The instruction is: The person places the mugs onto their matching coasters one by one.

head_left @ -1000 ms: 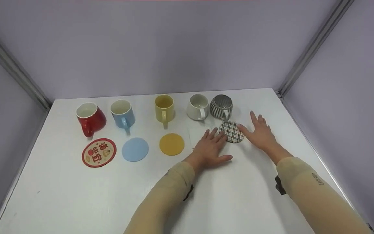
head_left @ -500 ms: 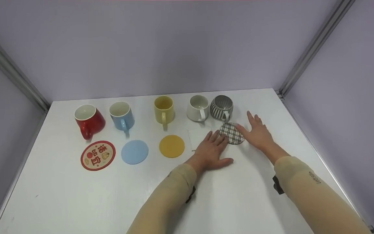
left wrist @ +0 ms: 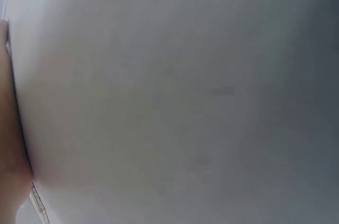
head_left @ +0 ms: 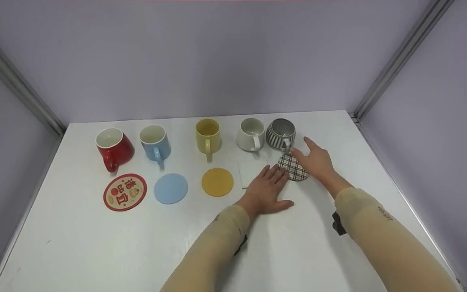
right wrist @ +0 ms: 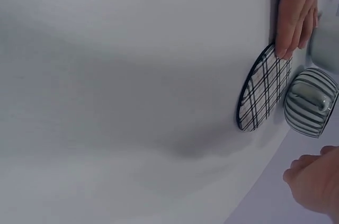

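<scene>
My left hand (head_left: pixel 268 190) lies palm down on the white table, fingers spread. Its fingertips touch the left edge of a round plaid coaster (head_left: pixel 294 168), as the right wrist view also shows. Partly under that hand is a thin white square piece (head_left: pixel 249 170), hard to make out against the table. My right hand (head_left: pixel 316 162) hovers at the coaster's right with nothing in it, thumb and fingers apart. Its thumb is close to the handle of a grey-and-white striped mug (head_left: pixel 281 134), which stands just behind the coaster. In the left wrist view only a blurred table and some skin appear.
Left of the striped mug stand a white mug (head_left: pixel 250 136), a yellow mug (head_left: pixel 208 136), a light blue mug (head_left: pixel 155 142) and a red mug (head_left: pixel 116 150). In front lie yellow (head_left: pixel 217 182), blue (head_left: pixel 170 188) and red-rimmed (head_left: pixel 125 192) coasters. Walls (head_left: pixel 225 56) enclose the table.
My right hand has shifted left, its thumb coming nearer the striped mug's handle. The left hand stays by the plaid coaster. The head view has moved slightly.
</scene>
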